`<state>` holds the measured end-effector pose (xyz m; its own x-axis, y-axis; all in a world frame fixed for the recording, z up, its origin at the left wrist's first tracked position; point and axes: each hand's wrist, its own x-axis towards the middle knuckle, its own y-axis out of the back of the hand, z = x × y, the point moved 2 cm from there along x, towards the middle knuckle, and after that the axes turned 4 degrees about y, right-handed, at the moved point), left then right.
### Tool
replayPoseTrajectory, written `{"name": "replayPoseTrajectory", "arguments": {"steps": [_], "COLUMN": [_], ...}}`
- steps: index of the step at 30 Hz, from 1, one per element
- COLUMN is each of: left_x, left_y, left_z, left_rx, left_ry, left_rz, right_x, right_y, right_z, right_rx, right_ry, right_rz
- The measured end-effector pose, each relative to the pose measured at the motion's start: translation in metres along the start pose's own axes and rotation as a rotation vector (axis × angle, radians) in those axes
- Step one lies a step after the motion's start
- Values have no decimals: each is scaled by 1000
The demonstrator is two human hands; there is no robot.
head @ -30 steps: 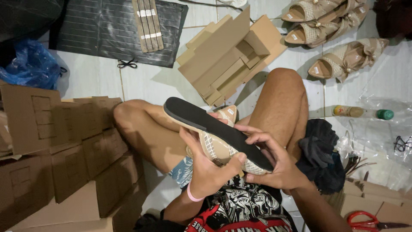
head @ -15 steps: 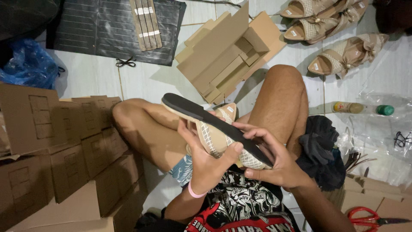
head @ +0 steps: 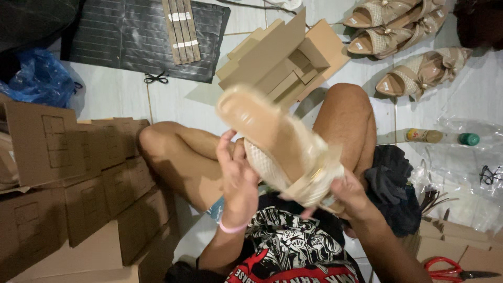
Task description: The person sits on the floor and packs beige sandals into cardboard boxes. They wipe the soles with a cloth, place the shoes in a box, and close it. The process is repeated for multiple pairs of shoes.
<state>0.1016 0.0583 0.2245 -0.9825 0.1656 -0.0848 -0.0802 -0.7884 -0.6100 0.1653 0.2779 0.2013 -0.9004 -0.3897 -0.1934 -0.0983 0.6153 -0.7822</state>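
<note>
Hands meet over the lap of a person sitting cross-legged on the floor. The left hand (head: 237, 181) is raised with fingers curled round the near edge of a beige sandal (head: 280, 147), a pink band on its wrist. The right hand (head: 346, 196) grips the sandal's other end from below, fingers closed under the strap part. The sandal is held up between the knees, tilted, its tan insole facing the camera and blurred. The floor (head: 115, 94) is pale tile. To the left stand stacked cardboard boxes (head: 68, 178); ahead lie flat cardboard pieces (head: 283, 57) and a dark ribbed mat (head: 126, 36) with a blue plastic bag (head: 36, 78) beside it. More beige sandals (head: 403, 47) lie at the upper right, well apart from the hands. Red-handled scissors (head: 450, 272) rest at the lower right, near a dark cloth (head: 393, 188).
</note>
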Motion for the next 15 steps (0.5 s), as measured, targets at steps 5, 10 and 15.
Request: {"name": "replayPoseTrajectory", "arguments": {"steps": [5, 10, 15], "left_x": [52, 63, 52], "left_y": [10, -5, -4], "left_z": [-18, -27, -19], "left_rx": [-183, -266, -154], "left_ry": [132, 170, 132], "left_rz": [-140, -279, -258], "right_x": [-14, 0, 45], "right_y": [75, 73, 58], "right_z": [47, 70, 57], "right_rx": [225, 709, 868], "right_ry": [-80, -145, -269], "right_rz": [182, -223, -795]}}
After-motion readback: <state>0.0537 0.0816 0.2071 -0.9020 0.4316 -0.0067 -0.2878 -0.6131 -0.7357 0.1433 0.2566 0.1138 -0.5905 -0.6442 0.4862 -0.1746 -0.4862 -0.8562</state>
